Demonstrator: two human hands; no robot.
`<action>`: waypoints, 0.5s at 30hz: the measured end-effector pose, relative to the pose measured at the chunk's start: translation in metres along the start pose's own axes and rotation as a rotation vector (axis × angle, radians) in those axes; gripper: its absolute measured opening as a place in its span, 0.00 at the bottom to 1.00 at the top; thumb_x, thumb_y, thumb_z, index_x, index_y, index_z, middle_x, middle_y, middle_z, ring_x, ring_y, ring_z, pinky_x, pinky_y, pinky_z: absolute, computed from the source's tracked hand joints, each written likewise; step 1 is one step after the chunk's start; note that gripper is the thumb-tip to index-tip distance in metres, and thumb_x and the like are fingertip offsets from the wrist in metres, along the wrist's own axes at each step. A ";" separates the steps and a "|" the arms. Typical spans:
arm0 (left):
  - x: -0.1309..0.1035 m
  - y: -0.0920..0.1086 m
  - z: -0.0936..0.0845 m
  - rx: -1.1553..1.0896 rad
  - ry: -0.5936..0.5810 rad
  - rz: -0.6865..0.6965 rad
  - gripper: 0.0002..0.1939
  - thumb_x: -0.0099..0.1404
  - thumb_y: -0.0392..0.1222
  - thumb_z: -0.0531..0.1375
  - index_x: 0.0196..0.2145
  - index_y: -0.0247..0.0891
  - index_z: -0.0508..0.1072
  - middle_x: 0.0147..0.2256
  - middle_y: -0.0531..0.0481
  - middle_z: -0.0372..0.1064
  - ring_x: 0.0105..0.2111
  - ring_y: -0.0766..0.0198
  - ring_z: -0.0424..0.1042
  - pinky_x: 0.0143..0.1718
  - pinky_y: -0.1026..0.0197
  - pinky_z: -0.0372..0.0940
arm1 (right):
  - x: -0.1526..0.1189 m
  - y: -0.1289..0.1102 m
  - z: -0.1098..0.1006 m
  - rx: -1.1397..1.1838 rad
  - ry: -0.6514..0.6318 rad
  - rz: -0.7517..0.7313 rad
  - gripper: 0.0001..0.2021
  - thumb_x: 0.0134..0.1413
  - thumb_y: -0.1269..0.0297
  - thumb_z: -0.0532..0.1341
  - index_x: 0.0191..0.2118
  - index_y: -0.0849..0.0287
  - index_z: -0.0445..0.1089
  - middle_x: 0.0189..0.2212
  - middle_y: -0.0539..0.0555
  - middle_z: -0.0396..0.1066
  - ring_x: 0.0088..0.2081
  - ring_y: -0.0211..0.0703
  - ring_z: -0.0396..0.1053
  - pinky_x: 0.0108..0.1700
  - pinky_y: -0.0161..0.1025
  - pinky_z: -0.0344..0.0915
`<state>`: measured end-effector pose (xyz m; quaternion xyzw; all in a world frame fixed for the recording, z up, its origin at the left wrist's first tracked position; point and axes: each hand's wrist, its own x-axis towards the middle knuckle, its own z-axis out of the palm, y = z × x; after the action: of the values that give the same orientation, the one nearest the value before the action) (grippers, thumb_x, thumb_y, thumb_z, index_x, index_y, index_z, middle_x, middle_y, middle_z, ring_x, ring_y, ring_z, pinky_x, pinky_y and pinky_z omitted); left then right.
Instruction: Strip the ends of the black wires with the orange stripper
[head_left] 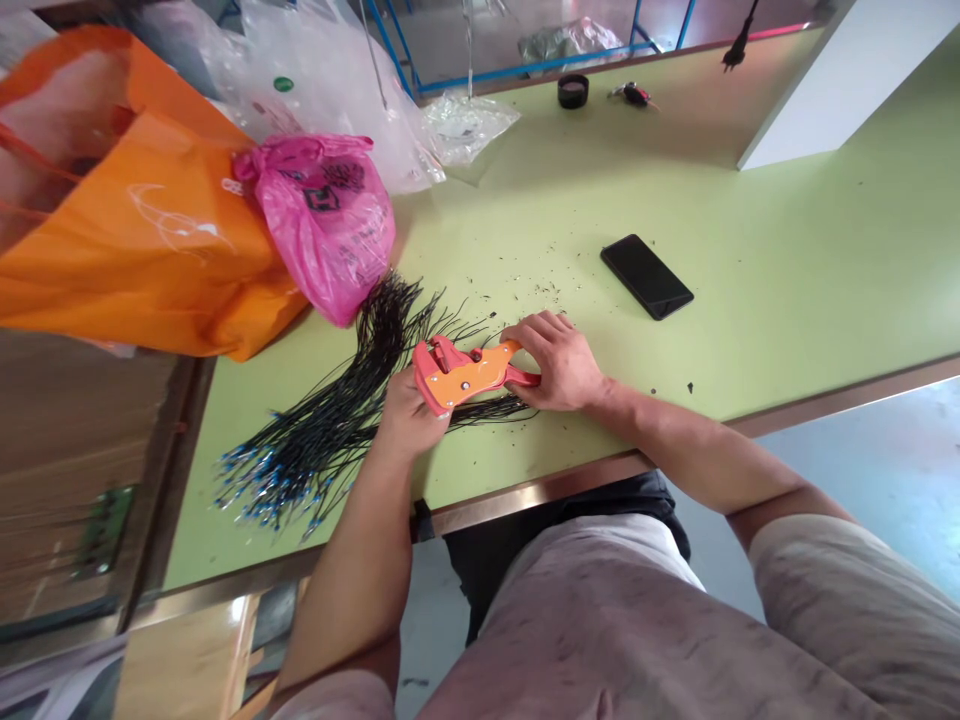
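An orange and red wire stripper (465,383) is held over the table, its handles in the closed grip of my right hand (562,360). Its jaw end points left, right against my left hand (415,415). My left hand looks closed, but the stripper covers its fingertips and whatever they hold. A thick bundle of thin black wires (341,400) lies under and to the left of that hand; many of the wires have bluish, shiny ends. More black wires (487,409) run below the stripper.
Left of the wires stand a pink plastic bag (330,220) and an orange bag (165,220). On the green table (787,270) lie a black phone (647,277), wire scraps, a black round cap (573,91) and keys (634,94). A plug (737,50) hangs at the back.
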<state>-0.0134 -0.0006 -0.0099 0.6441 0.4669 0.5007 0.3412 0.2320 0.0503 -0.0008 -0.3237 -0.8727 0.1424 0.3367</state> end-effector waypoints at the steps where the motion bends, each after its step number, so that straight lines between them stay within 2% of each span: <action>1: -0.001 -0.002 -0.001 0.037 -0.002 0.011 0.20 0.58 0.60 0.76 0.34 0.40 0.83 0.36 0.45 0.84 0.41 0.50 0.85 0.49 0.48 0.82 | 0.000 0.000 0.000 0.000 0.002 -0.002 0.22 0.62 0.51 0.64 0.55 0.60 0.73 0.47 0.63 0.77 0.47 0.58 0.69 0.51 0.53 0.64; 6: -0.001 0.001 -0.003 0.115 -0.007 0.046 0.18 0.61 0.58 0.74 0.32 0.40 0.81 0.35 0.45 0.83 0.39 0.51 0.84 0.48 0.49 0.81 | 0.000 -0.001 -0.001 -0.025 0.020 -0.006 0.20 0.60 0.55 0.64 0.53 0.61 0.74 0.45 0.62 0.78 0.44 0.55 0.71 0.49 0.50 0.64; 9: 0.001 0.013 0.000 0.137 0.002 0.030 0.19 0.59 0.57 0.75 0.30 0.39 0.80 0.33 0.46 0.82 0.37 0.53 0.82 0.46 0.52 0.81 | 0.000 -0.003 -0.001 -0.049 0.006 0.028 0.15 0.60 0.56 0.63 0.46 0.60 0.75 0.36 0.58 0.78 0.37 0.50 0.69 0.44 0.46 0.63; 13: 0.002 0.026 0.005 0.117 -0.006 0.020 0.17 0.62 0.56 0.74 0.31 0.39 0.81 0.32 0.46 0.81 0.38 0.53 0.82 0.48 0.54 0.79 | -0.002 -0.009 0.000 -0.056 -0.038 0.156 0.11 0.60 0.55 0.61 0.34 0.57 0.71 0.24 0.52 0.69 0.27 0.41 0.60 0.33 0.41 0.53; 15: 0.002 0.028 0.006 0.093 -0.006 -0.013 0.18 0.66 0.58 0.71 0.34 0.39 0.82 0.31 0.47 0.80 0.35 0.56 0.80 0.42 0.57 0.77 | -0.003 -0.012 -0.001 0.013 -0.035 0.231 0.12 0.60 0.53 0.61 0.31 0.55 0.67 0.22 0.49 0.65 0.25 0.38 0.55 0.31 0.40 0.49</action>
<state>-0.0002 -0.0083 0.0149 0.6578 0.4926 0.4744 0.3156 0.2285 0.0393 0.0040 -0.4175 -0.8344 0.1915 0.3045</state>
